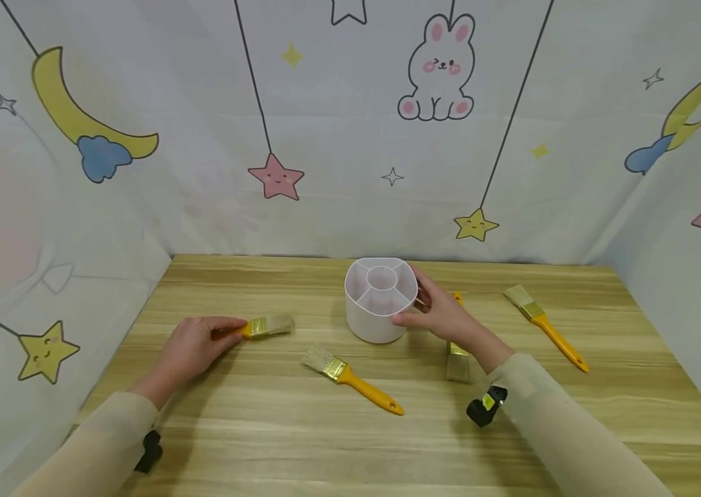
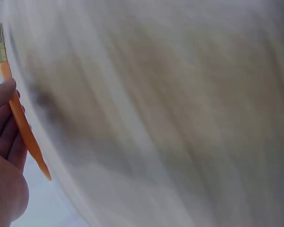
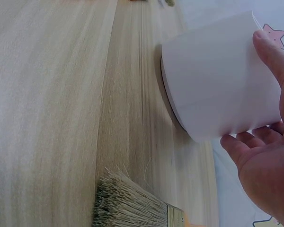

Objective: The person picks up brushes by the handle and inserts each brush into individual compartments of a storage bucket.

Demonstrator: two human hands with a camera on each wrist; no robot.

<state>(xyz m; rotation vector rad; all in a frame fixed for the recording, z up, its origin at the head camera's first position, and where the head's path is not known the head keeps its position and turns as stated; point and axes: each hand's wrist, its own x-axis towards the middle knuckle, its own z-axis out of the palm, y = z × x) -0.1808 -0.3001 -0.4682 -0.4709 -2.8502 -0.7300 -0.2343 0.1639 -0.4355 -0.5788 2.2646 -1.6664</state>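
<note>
Four paintbrushes and one white divided cup (image 1: pixel 364 321) are what we see at the wooden table (image 1: pixel 251 428). With the left hand (image 1: pixel 196 345), thumb and fingers are clamped on the orange handle of the first brush (image 1: pixel 258 328), whose bristles point toward the cup; we cannot tell whether this brush touches the tabletop. With the right hand (image 1: pixel 443 319), the grip is closed around the right side of the cup, thumb on its front wall and fingers behind. We find the cup upright near the back edge of the table, with a round middle well and sections around it.

Just in front of the cup we see the second brush (image 1: pixel 342 373) lying slantwise, its handle toward the lower right. The third brush (image 1: pixel 458 359) lies partly hidden under the right wrist, bristles toward us. Farther right lies the fourth brush (image 1: pixel 536 315), well apart from the cup. Behind the table we see a pale cloth (image 1: pixel 338 224) with printed stars, moons and a rabbit.
</note>
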